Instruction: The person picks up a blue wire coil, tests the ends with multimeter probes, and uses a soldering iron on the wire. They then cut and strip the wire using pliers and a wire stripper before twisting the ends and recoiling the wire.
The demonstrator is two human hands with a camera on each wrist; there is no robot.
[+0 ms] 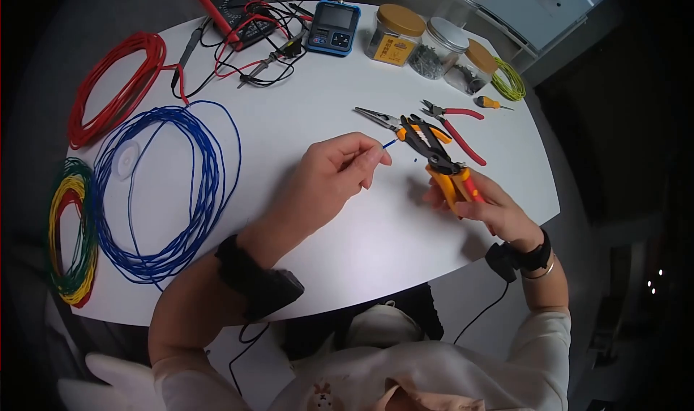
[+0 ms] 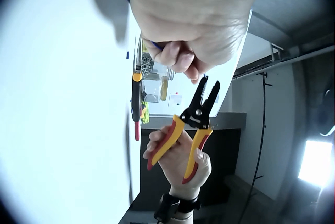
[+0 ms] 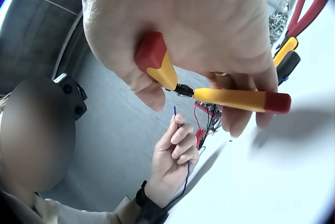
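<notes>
My left hand [image 1: 329, 180] pinches a blue wire [image 1: 390, 143] between thumb and fingers over the middle of the table. In the right wrist view the short wire end [image 3: 175, 111] sticks up past the fingertips. My right hand [image 1: 502, 207] grips wire strippers [image 2: 198, 115] by their yellow and red handles, which are spread apart. Their black jaws stand parted, close to the left fingertips in the left wrist view. Long-nose pliers [image 1: 379, 118] with black and orange handles lie just beyond the wire. Red-handled cutters [image 1: 455, 125] lie further right.
A coil of blue wire [image 1: 206, 216], a red coil [image 1: 87, 114] and a multicoloured coil [image 1: 54, 230] lie left. Behind are a multimeter [image 1: 231, 6] with tangled leads, a blue tester [image 1: 334, 26], jars [image 1: 438, 46] and a screwdriver [image 1: 489, 103]. Small blue scraps [image 1: 416, 160] dot the table.
</notes>
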